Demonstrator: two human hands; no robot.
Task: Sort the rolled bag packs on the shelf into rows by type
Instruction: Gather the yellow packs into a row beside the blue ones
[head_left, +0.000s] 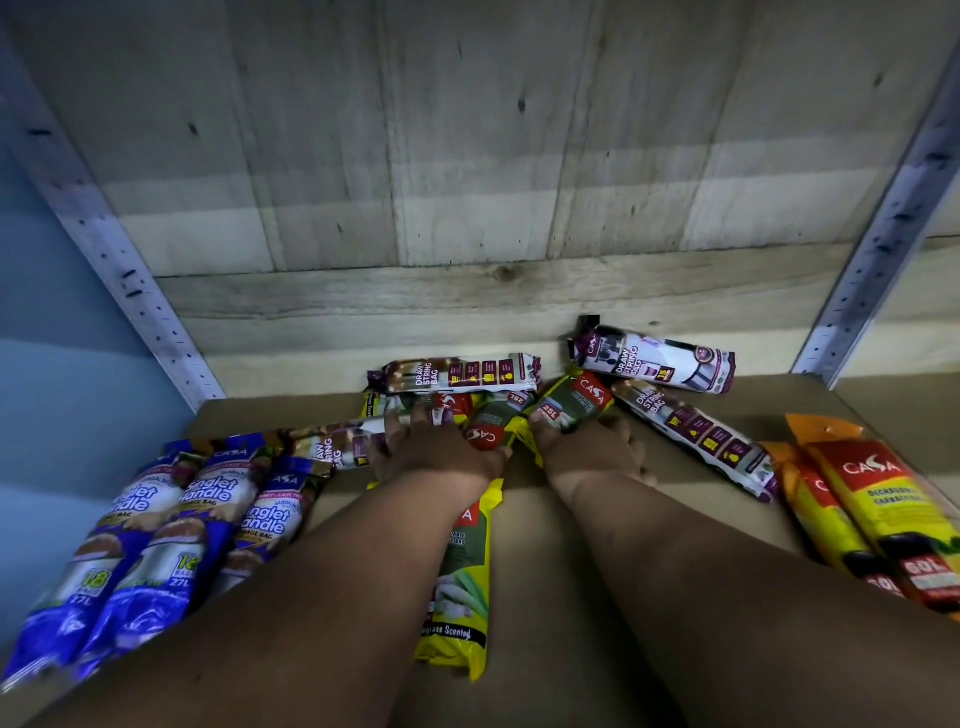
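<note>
Wooden boards back the shelf. Blue packs lie at its left edge. Both hands reach the back-middle pile: left hand presses on a green pack, right hand seemingly grips another green pack.

Landmark: yellow-green pack lying mid-shelf.
- On it: "grass Scented" at near end; partial "A" in red patch at far end.
- Left of it, three blue packs: "CASA", "Singlet Handle", "GARBAGE BAG", "18", "27L".
- Beyond it, maroon-white packs: "DRAW STRING BAG"; far-right one also "CASA", "15".
- Just beyond it, green packs: "CASA", "25L".
- Right of it, orange-yellow packs: "CASA", "60L"; smaller print blurred.
</note>
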